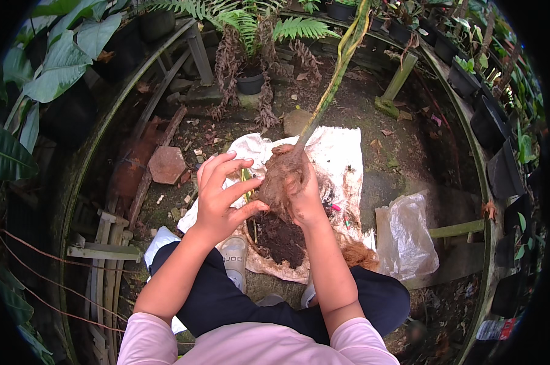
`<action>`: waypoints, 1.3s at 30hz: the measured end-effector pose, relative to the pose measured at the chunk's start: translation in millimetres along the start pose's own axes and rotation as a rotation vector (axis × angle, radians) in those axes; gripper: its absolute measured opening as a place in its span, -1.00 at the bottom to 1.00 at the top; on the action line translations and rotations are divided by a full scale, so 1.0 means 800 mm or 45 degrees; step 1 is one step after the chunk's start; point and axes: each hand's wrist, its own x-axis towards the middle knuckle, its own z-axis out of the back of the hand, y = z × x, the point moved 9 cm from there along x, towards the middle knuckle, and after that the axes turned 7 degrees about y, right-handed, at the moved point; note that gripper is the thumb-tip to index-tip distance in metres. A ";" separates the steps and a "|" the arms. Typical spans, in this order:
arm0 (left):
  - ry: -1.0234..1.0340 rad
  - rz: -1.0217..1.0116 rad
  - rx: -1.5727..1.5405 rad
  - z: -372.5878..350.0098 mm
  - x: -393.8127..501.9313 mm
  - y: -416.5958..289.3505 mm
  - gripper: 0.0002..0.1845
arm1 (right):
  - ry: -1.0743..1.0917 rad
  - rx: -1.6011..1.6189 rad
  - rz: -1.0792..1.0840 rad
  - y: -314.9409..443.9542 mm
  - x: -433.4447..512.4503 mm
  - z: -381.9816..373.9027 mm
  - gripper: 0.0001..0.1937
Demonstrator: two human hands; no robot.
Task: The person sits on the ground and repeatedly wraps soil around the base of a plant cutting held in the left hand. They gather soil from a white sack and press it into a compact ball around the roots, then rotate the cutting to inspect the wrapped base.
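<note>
My right hand (308, 196) grips the soil-covered root ball (279, 185) of a plant, whose long green and yellow stem or leaf (332, 84) slants up and to the right. Beside the root ball's left side is my left hand (222, 194), fingers spread and curved; whether its fingertips touch the roots cannot be told. Dark soil (282, 239) lies below on a dirty white woven sack (345, 155). Brown fiber (359, 254) rests at the sack's lower right. A yellow-edged green leaf shows partly behind my left fingers.
A clear plastic bag (407, 237) lies right of the sack, a hexagonal paving block (167, 165) to its left. Beyond it stands a potted fern (250, 84). Wooden rails (478, 159) with black pots curve around the sides. My shoes and knees are at the sack's near edge.
</note>
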 end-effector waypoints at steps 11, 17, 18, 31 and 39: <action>0.003 0.039 0.045 -0.004 0.001 -0.005 -0.57 | -0.293 0.217 0.001 0.008 0.000 -0.021 -0.30; -0.008 0.022 0.114 -0.003 -0.001 -0.010 -0.58 | -0.340 0.194 -0.012 -0.003 -0.002 -0.014 -0.34; -0.011 0.020 0.095 -0.003 -0.002 -0.010 -0.59 | -0.367 0.128 0.027 -0.005 -0.003 -0.009 -0.33; -0.041 -0.001 0.031 -0.008 -0.008 -0.013 -0.61 | -0.297 -0.012 0.033 -0.001 -0.006 -0.008 -0.23; -0.034 -0.048 0.083 -0.017 -0.010 -0.026 -0.63 | -0.382 0.195 0.055 -0.024 -0.013 0.014 -0.09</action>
